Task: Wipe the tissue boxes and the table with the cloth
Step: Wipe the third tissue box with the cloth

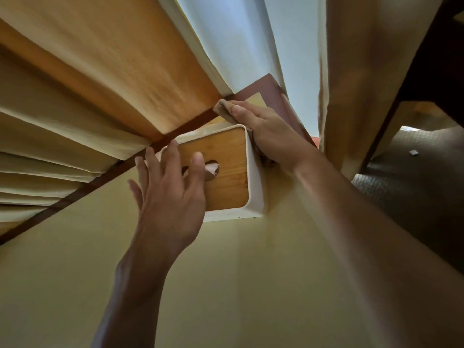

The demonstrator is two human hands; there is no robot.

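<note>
I see my left hand (170, 194), fingers relaxed, steadying the tissue box (226, 172) while my right hand (266, 131) presses the cloth (223, 109), probably wiping the bench (226, 272) behind.

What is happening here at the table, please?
A person is cleaning a tissue box that stands on a pale table near the curtains. The right hand presses a brown cloth flat against the far side of the box, beside its white wall. The left hand is open, fingers spread over the wooden lid, where a tissue shows in the slot. Only one box is in view.
</note>
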